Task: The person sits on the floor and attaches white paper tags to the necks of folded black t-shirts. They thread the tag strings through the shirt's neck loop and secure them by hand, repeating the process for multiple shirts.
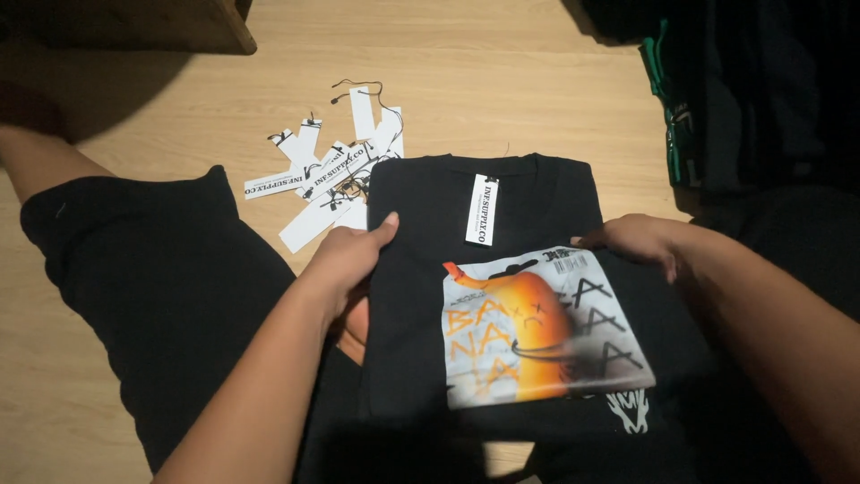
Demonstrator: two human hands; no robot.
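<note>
1. Your left hand [345, 255] pinches the left edge of the black shirt [488, 296], thumb on top. Your right hand [640, 242] rests flat on its right edge. Both hands are well apart, keeping the folded shirt neat and flat.
2. That shirt lies across your lap, picture side up, with a white tag [481, 209] hanging below its collar.
3. Loose paper tags [327, 175] lie in a pile just left of the shirt's collar.
4. A wooden floor [484, 72] is under the shirt. Dark clothes [743, 90] are piled to the shirt's right.
</note>
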